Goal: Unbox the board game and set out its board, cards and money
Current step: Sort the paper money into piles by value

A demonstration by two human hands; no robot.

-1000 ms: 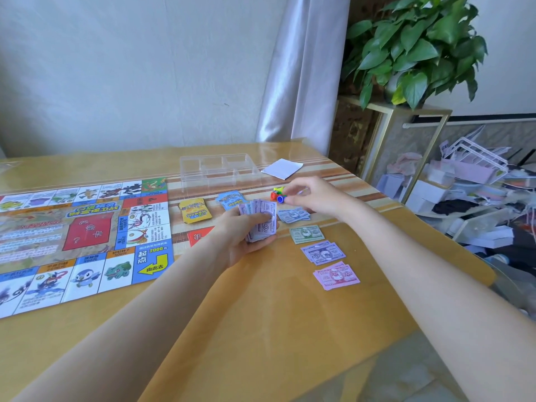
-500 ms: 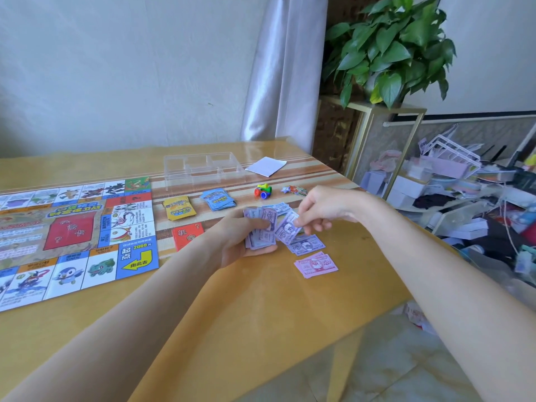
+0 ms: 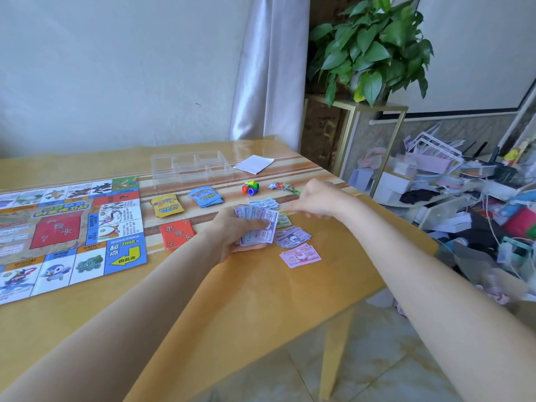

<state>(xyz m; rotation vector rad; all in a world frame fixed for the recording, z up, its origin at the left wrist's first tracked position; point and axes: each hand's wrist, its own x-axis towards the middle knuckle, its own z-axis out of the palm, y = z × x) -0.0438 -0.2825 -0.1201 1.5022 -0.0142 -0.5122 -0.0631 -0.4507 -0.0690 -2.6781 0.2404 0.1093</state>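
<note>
The game board [image 3: 69,227] lies unfolded on the left of the table. Beside it sit a yellow card deck [image 3: 167,206], a blue card deck [image 3: 206,196] and a red card deck [image 3: 177,234]. My left hand [image 3: 232,232] grips a stack of purple play money [image 3: 256,224]. To its right lie bill piles: blue [image 3: 265,203], green [image 3: 283,220], purple [image 3: 293,237] and pink [image 3: 300,255]. My right hand [image 3: 319,201] hovers blurred above the blue and green piles. I cannot see whether it holds a bill.
A clear plastic tray [image 3: 188,166] and a white paper [image 3: 253,163] lie at the table's far side. Coloured pawns [image 3: 251,188] and small figures [image 3: 282,187] sit behind the money. The table's right edge is close; a plant [image 3: 371,44] and floor clutter [image 3: 464,204] lie beyond.
My right hand pinched a bill at the stack half a second ago and has since swung right and away from it. My left hand keeps the stack in place.
</note>
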